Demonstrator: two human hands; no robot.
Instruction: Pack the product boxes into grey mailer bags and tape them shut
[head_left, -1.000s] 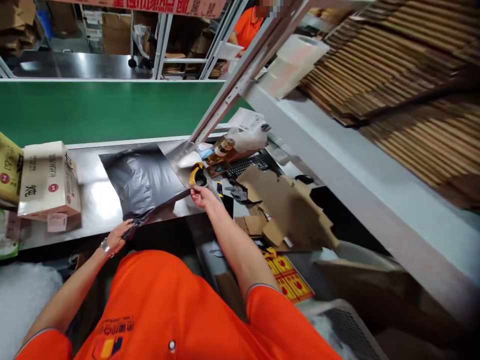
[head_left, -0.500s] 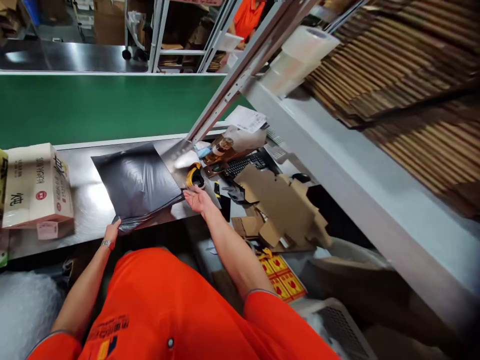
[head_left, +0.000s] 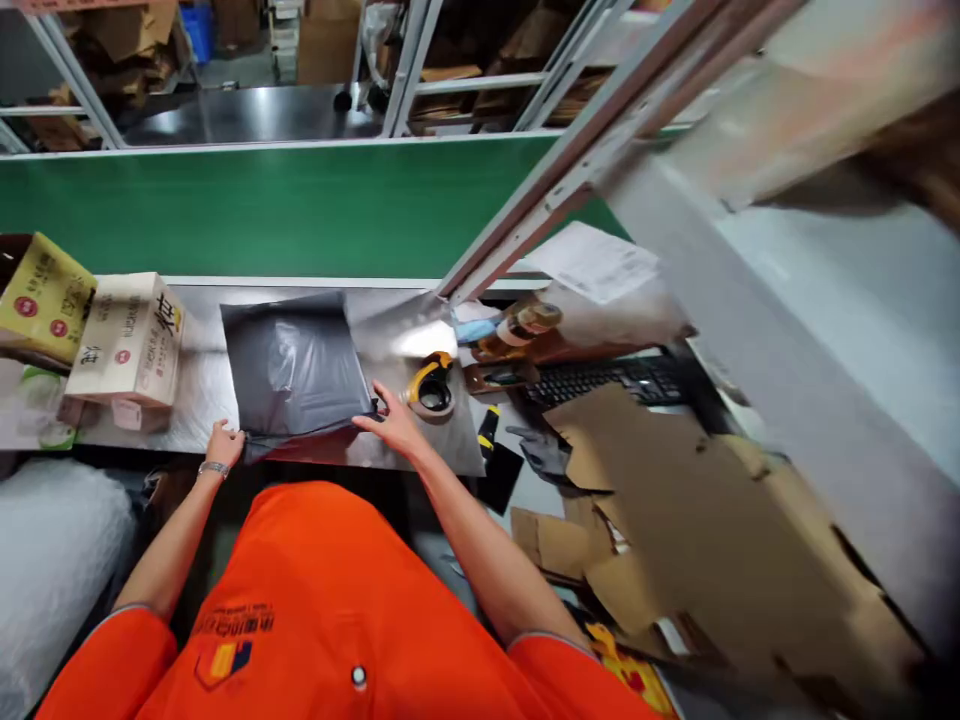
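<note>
A black plastic bag (head_left: 292,365) lies flat on the metal bench, its near edge bunched and creased. My left hand (head_left: 226,443), with a metal watch on the wrist, is closed on the bag's near left corner. At the near right corner is my right hand (head_left: 396,420), thumb and index finger on either side of a bit of the black plastic. Just beyond the right hand a yellow and black tape dispenser (head_left: 433,388) rests on the bench.
Left on the bench stand a cream printed carton (head_left: 124,340) and a yellow carton (head_left: 52,300). A green belt (head_left: 300,210) runs behind. To the right are a keyboard (head_left: 607,382), a bottle (head_left: 529,325) and flattened cardboard (head_left: 675,500). Bubble wrap (head_left: 60,570) bulges at lower left.
My view has swung right, so more of the desk and the yellow carton show. My right hand has turned from palm up to thumb and finger around the bag's corner. My left hand keeps its grip.
</note>
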